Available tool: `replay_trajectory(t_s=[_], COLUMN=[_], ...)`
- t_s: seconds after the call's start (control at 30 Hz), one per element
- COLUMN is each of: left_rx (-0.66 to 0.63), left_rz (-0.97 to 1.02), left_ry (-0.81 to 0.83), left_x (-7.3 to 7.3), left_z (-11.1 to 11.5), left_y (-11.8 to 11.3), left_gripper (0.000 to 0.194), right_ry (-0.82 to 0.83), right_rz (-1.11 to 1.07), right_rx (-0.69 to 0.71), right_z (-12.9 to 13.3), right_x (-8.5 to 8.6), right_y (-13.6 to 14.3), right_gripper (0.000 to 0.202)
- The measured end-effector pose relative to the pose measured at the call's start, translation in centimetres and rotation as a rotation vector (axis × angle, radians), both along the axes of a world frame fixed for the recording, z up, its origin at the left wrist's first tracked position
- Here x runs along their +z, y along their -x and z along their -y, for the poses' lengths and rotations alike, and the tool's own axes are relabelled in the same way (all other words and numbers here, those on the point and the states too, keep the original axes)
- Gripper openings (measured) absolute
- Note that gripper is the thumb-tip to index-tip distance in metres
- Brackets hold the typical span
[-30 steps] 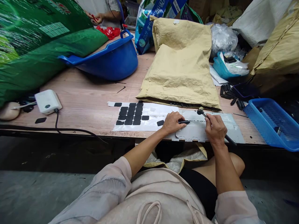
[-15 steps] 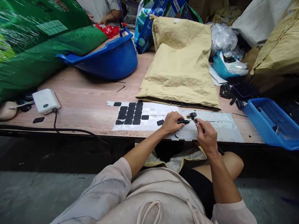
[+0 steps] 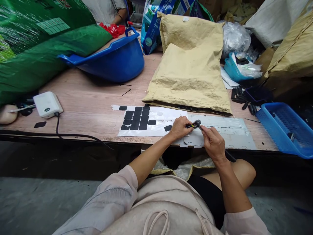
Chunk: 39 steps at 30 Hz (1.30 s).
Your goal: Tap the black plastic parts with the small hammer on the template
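Observation:
My left hand (image 3: 180,127) is closed on a small black part (image 3: 189,125) above the white sheet's right end. Held in my right hand (image 3: 213,140) is a thin metal-handled tool with a round black head (image 3: 197,123). Its head meets the black part between my hands, with a yellow-green spot beside it. Rounded black pads (image 3: 136,118) lie in rows on the white sheet (image 3: 156,131), left of my hands. Under my hands and to the right lies a grey board (image 3: 232,130).
A large tan paper bag (image 3: 190,71) lies behind my hands. To the right stands a blue basket (image 3: 283,130), to the back left a blue basin (image 3: 117,62). A white box (image 3: 47,104) with a black cable sits at left. Another person's arm (image 3: 119,16) shows at the back.
My right hand has moved slightly left, bringing the tool's round head from beside the black part onto it. My left hand has barely moved.

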<state>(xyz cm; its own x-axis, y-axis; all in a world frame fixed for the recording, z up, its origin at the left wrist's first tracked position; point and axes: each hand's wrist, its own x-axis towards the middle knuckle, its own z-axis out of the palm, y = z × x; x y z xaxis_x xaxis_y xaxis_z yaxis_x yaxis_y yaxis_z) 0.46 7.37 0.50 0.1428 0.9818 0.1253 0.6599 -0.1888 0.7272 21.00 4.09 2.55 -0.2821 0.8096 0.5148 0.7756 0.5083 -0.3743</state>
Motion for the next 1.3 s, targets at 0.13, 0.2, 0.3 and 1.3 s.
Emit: replay_trajectory(t_s=[0.13,0.2,0.3,1.3], left_rx=[0.006,0.007,0.006,0.003], left_rz=[0.005,0.002,-0.006,-0.153], left_ry=[-0.008,-0.004,0.005,0.015], left_x=[-0.1,-0.1,0.0,0.6], left_z=[-0.1,-0.1,-0.1,0.3], left_y=[0.0,0.0,-0.1,-0.4], left_gripper=[0.011,0.011,0.012,0.018], right_ry=[-0.039,-0.047,-0.009,0.004], right_rz=[-0.089,-0.094,-0.037,0.113], right_rx=[-0.018,-0.021,-0.016,-0.114], right_z=[-0.2,-0.2,-0.2,-10.2], right_x=[0.8,0.9,0.5,-3.2], right_y=[-0.3,-0.4,-0.6,-6.8], right_gripper=[0.032,0.032,0.032,0.027])
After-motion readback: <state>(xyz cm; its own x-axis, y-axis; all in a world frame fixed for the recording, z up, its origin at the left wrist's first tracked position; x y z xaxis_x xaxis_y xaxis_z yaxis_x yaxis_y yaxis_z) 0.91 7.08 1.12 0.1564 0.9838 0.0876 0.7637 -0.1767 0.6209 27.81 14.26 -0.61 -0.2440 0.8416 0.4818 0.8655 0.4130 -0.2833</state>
